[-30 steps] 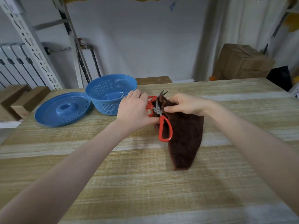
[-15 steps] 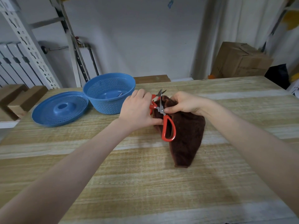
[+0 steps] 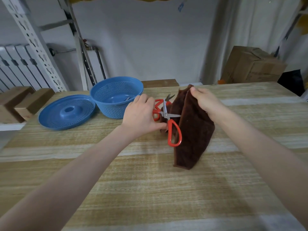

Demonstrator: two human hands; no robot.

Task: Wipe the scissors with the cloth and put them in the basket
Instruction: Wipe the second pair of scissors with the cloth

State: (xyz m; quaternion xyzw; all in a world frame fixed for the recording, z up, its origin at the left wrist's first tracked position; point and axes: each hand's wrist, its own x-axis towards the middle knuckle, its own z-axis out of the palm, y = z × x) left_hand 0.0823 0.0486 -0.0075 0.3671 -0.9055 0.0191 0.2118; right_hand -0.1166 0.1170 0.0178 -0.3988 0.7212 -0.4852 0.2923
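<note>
Found the scissors [image 3: 165, 115] held just right of the blue basket [image 3: 108, 110] and not yet in it, seemingly off the surface [image 3: 150, 189]. Noted the left hand [image 3: 141, 115] with its grip wrapped round the upper red handle, thumb beside the lower loop. Noted the right hand [image 3: 205, 102] pinching the top edge of the brown cloth [image 3: 193, 135], with the cloth's lower end resting on the surface. Recorded the blades as parted, one pointing up, one running sideways into the folds; cannot tell the tip's position inside the fabric. Judged the main hazard to be a nick to the right-hand fingers or a snag in the pile, owing to open edges drawn through slack cloth. Judged a second hazard to be a slip from a partial hold on one handle, with a drop onto the surface. Judged a third to be a clash at placement with a metal item [image 3: 127, 98] already in the basket. Against the frames from a second back: found the right hand raised clear of the blades, the cloth pulled taller and more spread, the lower loop swung further down. Found the left hand unchanged on the handles, the basket and lid [image 3: 55, 119] unmoved.
</note>
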